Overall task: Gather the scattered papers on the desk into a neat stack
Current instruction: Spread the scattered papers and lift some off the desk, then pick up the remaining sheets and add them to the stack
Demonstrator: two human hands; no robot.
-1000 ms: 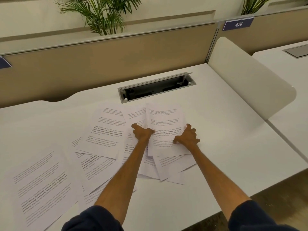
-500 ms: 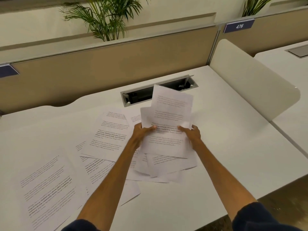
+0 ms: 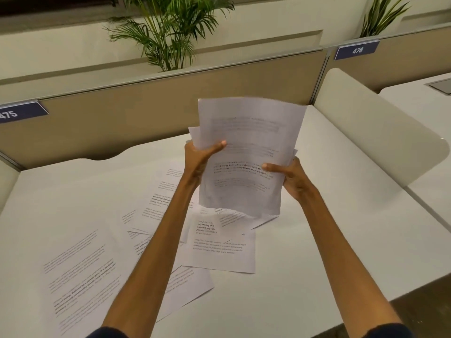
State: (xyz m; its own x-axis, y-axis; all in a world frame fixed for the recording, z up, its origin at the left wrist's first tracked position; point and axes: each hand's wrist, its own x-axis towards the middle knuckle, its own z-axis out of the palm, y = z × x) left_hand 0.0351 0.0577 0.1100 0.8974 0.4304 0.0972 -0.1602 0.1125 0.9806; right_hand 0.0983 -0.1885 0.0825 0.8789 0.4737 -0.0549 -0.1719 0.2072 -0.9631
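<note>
While both forearms are reaching up through the middle of the head view, the left hand [image 3: 199,159] is pinching the left edge of a loose bundle of white printed paper sheets [image 3: 246,157], thumb lying across the front page. The right hand [image 3: 291,178] is gripping the bundle's right edge lower down, thumb pressing on the printed text and the other fingers hiding behind the pages. This bundle is hanging clear above the white counter [image 3: 317,252] at centre frame, tilting slightly, its sheets not lining up: corners are sticking out at the upper left and along the right side.

Below and to the left of the bundle, more white printed sheets [image 3: 219,250] are lying flat on the counter, overlapping one another at different angles, partly hidden by the left forearm. One large printed page [image 3: 80,281] is resting apart from them in the lower left of the frame.

Along the upper part of the frame a tan partition panel [image 3: 122,118] is standing behind the counter, carrying dark blue number tags reading 475 [image 3: 19,112] at the left and 476 [image 3: 356,50] at the upper right. A green palm plant [image 3: 168,32] is rising behind the panel at top centre.
</note>
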